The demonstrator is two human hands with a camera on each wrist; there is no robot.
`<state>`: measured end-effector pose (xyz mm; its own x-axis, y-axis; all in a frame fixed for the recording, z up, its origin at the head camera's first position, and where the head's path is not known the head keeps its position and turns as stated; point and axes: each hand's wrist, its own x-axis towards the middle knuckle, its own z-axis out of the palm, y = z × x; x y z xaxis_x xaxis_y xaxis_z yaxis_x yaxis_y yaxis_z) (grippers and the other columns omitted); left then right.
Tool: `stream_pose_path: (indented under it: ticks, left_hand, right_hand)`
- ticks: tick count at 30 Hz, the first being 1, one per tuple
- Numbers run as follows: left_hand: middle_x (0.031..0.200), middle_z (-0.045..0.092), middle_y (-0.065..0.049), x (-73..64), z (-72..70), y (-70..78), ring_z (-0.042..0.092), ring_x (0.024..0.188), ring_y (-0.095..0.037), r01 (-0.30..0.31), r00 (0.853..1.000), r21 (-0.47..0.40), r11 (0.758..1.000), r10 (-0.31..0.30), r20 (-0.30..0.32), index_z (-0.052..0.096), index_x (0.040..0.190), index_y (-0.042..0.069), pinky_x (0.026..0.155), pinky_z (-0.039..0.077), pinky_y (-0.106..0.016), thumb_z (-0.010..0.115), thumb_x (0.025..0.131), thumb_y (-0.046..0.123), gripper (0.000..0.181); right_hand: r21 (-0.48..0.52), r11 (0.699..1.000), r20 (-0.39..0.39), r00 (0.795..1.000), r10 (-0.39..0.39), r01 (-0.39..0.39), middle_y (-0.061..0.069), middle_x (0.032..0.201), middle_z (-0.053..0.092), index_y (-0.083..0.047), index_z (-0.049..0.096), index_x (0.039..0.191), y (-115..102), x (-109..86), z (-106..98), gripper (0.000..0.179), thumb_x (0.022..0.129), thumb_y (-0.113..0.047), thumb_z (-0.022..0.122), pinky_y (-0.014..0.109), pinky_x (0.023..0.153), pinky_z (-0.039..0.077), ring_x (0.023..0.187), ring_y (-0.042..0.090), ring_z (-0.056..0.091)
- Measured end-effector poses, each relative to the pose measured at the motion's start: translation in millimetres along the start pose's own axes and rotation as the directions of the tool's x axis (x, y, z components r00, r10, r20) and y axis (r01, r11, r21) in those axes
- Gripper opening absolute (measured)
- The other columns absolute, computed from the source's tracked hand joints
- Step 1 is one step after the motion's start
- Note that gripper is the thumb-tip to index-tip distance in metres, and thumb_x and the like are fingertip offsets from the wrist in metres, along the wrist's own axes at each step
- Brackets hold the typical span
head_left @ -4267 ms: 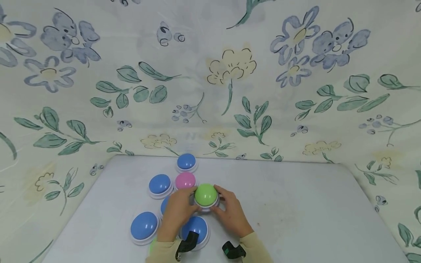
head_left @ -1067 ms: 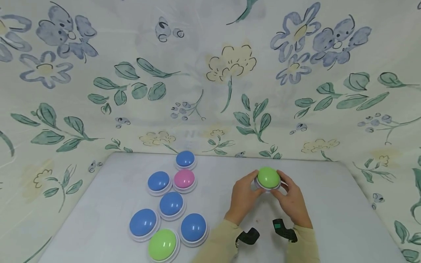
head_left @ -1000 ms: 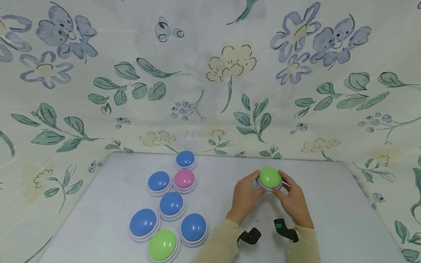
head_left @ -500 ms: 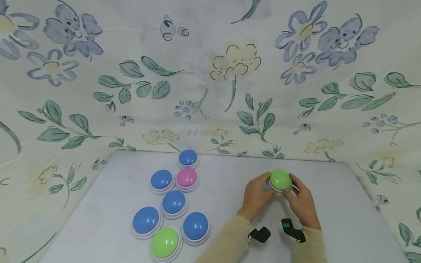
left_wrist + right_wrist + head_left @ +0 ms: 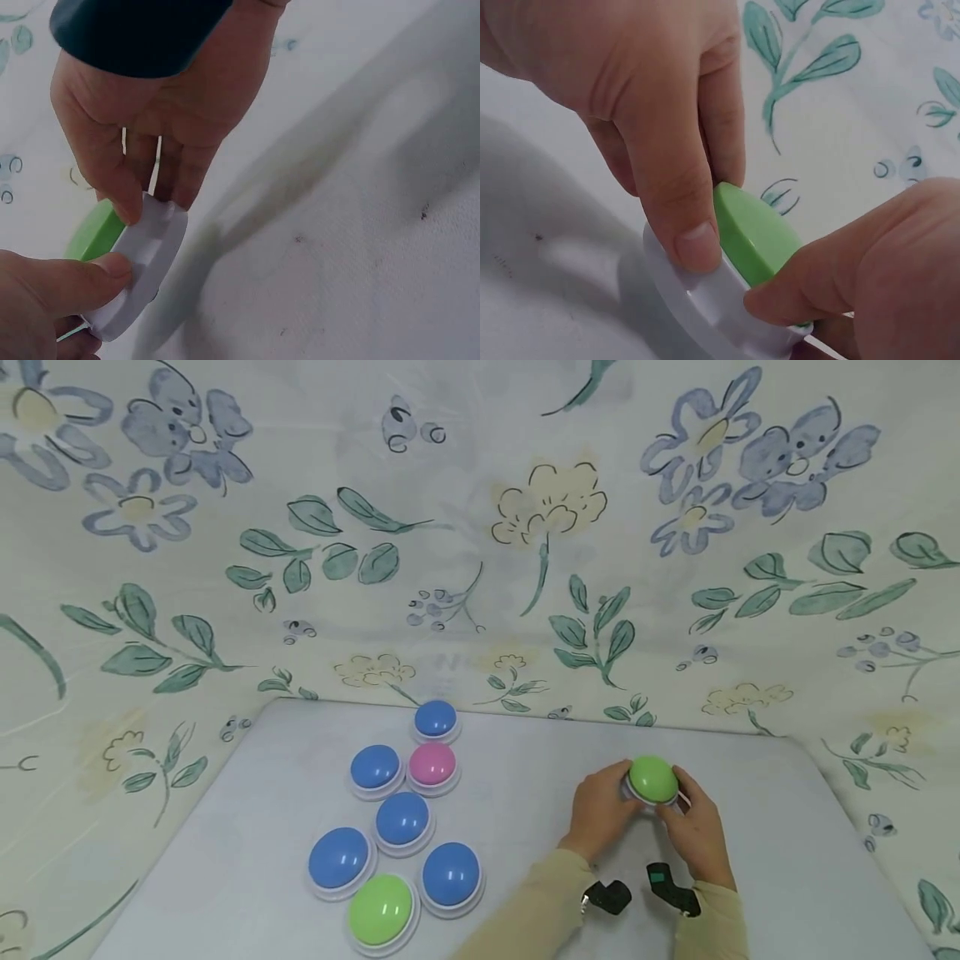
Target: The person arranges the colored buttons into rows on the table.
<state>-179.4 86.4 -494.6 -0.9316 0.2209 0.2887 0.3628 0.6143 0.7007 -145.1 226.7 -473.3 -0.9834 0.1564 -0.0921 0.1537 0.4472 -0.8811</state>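
Note:
A green dome-topped push button (image 5: 652,779) with a white round base is at the right part of the table. My left hand (image 5: 602,810) grips its left side and my right hand (image 5: 697,831) grips its right side. In the left wrist view, both thumbs press on the white base (image 5: 150,247) below the green dome (image 5: 96,231). The right wrist view shows the left hand (image 5: 660,112) and right hand (image 5: 877,262) on the same base (image 5: 705,311), with fingers reaching round behind. A shadow lies on the table beside it.
On the left half of the white table (image 5: 780,843) sit several blue buttons (image 5: 402,818), a pink button (image 5: 432,764) and another green button (image 5: 380,910), close together. A flower-printed cloth (image 5: 450,543) rises behind the table and along its sides.
Both hands have carried the green button from beside the pink one over to the right. In the last second it moves a little farther right and nearer. The other buttons stay put.

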Motion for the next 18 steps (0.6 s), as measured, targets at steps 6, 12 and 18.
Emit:
stream_pose_path:
  ticks: [6, 12, 18]
  left_hand:
    - [0.122, 0.072, 0.001, 0.5, 3.2, 0.1, 0.066, 0.113, -0.009, 0.019, 1.0, 0.043, 0.999, -0.02, 0.013, 0.069, 0.126, 0.009, 0.098, 0.052, -0.023, 0.086, 0.078, 0.017, 0.052]
    - [0.12, 0.072, 0.0, -2.4, 6.5, -0.7, 0.067, 0.111, -0.01, 0.032, 0.999, 0.076, 0.997, -0.033, 0.006, 0.069, 0.125, 0.009, 0.095, 0.053, -0.025, 0.087, 0.077, 0.02, 0.053]
    - [0.119, 0.073, 0.001, -3.1, 9.8, -3.1, 0.067, 0.11, -0.009, 0.024, 1.0, 0.089, 0.996, -0.023, -0.006, 0.07, 0.125, 0.01, 0.094, 0.054, -0.023, 0.088, 0.077, 0.022, 0.052]
  right_hand:
    - [-0.036, 0.999, -0.001, 1.0, 0.022, -0.022, 0.033, 0.159, 0.023, 0.01, 0.019, 0.155, 3.4, 2.4, 1.2, 0.069, 0.096, 0.0, 0.052, 0.052, 0.118, 0.032, 0.145, 0.048, 0.028]
    - [-0.054, 0.998, 0.002, 0.999, 0.045, -0.045, 0.032, 0.16, 0.021, 0.009, 0.02, 0.155, 7.0, 3.6, 2.6, 0.07, 0.094, 0.0, 0.052, 0.055, 0.117, 0.031, 0.144, 0.051, 0.027]
    - [-0.066, 0.997, -0.006, 0.999, 0.034, -0.035, 0.034, 0.158, 0.022, 0.011, 0.021, 0.154, 8.7, 4.1, 3.5, 0.069, 0.093, 0.002, 0.052, 0.056, 0.118, 0.029, 0.143, 0.051, 0.027]
